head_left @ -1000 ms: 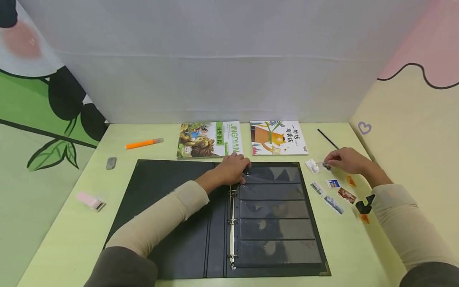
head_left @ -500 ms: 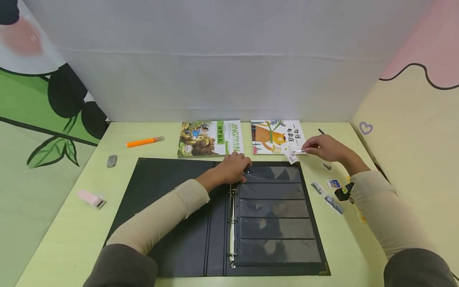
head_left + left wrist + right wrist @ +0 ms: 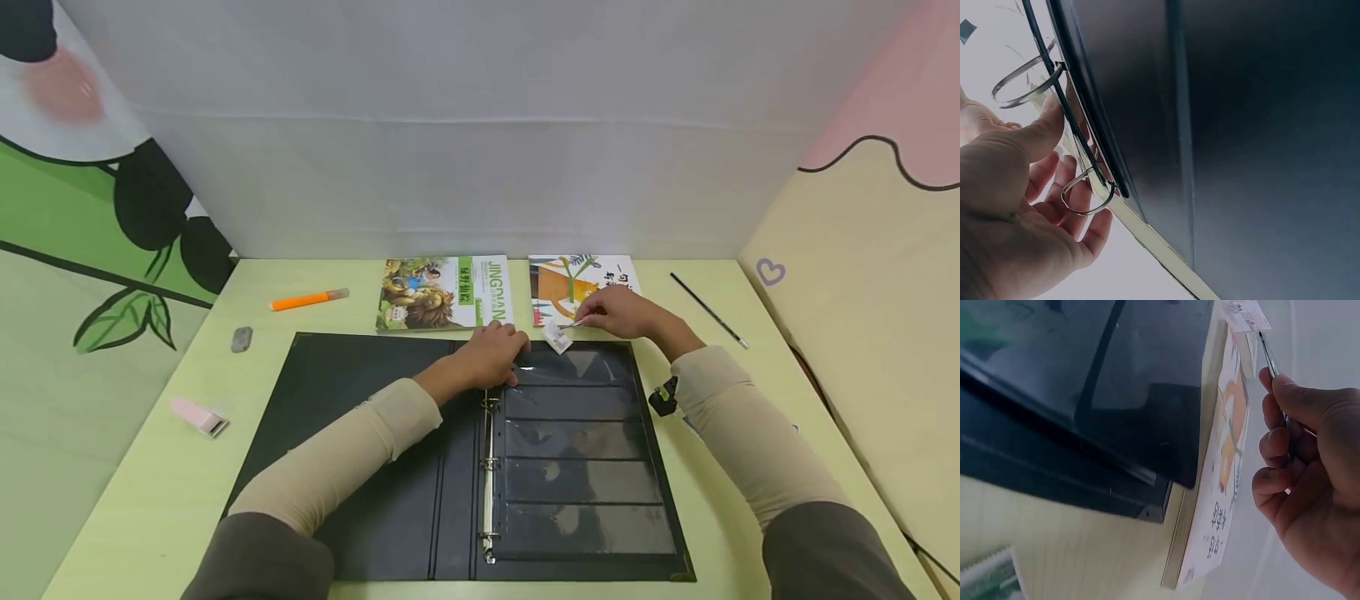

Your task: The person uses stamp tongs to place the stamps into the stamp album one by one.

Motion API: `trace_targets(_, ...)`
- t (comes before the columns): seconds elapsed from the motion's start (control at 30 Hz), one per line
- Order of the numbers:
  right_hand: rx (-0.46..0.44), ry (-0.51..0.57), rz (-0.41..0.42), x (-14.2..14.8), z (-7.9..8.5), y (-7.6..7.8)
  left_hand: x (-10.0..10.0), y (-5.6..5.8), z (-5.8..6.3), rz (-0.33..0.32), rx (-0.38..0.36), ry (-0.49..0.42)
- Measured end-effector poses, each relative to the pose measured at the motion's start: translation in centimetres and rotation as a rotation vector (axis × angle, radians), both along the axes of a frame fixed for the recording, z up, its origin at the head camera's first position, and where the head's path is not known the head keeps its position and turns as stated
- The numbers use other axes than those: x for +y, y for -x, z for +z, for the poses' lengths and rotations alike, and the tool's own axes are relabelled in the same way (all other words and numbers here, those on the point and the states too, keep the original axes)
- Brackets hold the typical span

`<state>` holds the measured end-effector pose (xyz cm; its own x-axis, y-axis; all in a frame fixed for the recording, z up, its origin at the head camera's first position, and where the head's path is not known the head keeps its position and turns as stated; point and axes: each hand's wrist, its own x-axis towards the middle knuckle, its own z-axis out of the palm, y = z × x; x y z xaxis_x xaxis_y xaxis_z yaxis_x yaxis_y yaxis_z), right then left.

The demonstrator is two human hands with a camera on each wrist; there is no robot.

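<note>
A black ring binder (image 3: 375, 508) lies open, with a clear pocket page (image 3: 577, 442) on its metal rings (image 3: 1088, 194). My left hand (image 3: 491, 354) grips the page's upper left corner beside the top ring, thumb and fingers curled at its edge. In the right wrist view, the page's outer corner stands raised off the cover. My right hand (image 3: 626, 315) pinches metal tweezers (image 3: 1270, 359) between thumb and fingers. A small pale stamp (image 3: 557, 337) hangs from the tweezer tips, close by the top edge of the page.
Two picture books, one with a lion (image 3: 442, 292) and one with an orange animal (image 3: 551, 287), lie behind the binder. A dark pencil (image 3: 708, 310) is at right; an orange marker (image 3: 307, 300), grey eraser (image 3: 242, 339) and pink object (image 3: 197, 415) are at left. A green stamp (image 3: 991, 578) lies right of the binder.
My right hand has picked the pale stamp up from the right side with the tweezers and carried it left to the page's top edge. My left hand has stayed in place.
</note>
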<state>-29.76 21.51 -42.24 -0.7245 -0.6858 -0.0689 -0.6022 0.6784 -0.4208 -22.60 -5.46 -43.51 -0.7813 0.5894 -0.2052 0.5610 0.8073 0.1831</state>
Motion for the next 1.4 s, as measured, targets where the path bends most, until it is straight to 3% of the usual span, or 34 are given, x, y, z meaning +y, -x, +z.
trace_targets(0.4, -0.108, -0.116, 0.121, -4.1, -0.4, -1.1, 0.2, 0.1, -0.3, 0.004, 0.023, 0.018)
trace_targets(0.63, -0.111, -0.186, 0.115, -4.9, -0.5, -1.2, 0.4, 0.2, -0.4, -0.003, 0.017, 0.014)
trace_targets(0.8, -0.165, -0.182, 0.097, -4.4, 0.1, -1.2, 0.4, 0.1, -0.4, 0.001, 0.001, 0.014)
trace_targets(0.93, -0.132, -0.143, 0.059, -2.3, 1.1, -1.2, 0.4, 0.1, -0.4, -0.002, -0.010, 0.001)
trace_targets(1.07, -0.049, -0.129, 0.006, 1.5, 1.4, -0.9, 0.2, 0.2, -0.4, -0.014, -0.012, -0.001)
trace_targets(1.2, -0.033, -0.142, -0.079, 5.6, 1.2, -0.8, -0.1, 0.2, -0.4, -0.009, -0.008, 0.001)
trace_targets(1.4, -0.032, -0.182, -0.222, 11.4, 0.5, -2.3, -0.2, 0.1, -0.4, -0.010, -0.007, -0.009)
